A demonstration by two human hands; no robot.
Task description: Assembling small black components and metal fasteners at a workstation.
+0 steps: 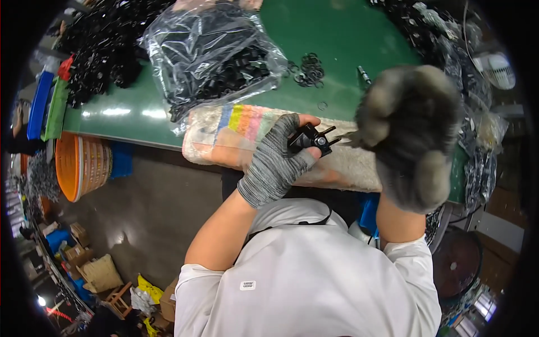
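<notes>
One small black, two-pronged part (315, 141) is clasped in the curled left grip (275, 160), gloved in grey knit, over a pale, colour-striped cloth (203, 133) along the near edge of the green worktop (337, 33). The grey-gloved right grip (412, 135) is blurred, to the part's right; how open it is, or what it holds, cannot be told. Beyond lie a clear plastic bag (171, 62) and loose black rings (310, 72).

The part (304, 141) is black, the left glove (273, 163) streaky grey, the tabletop (331, 33) green, the shirt (314, 269) white.
</notes>
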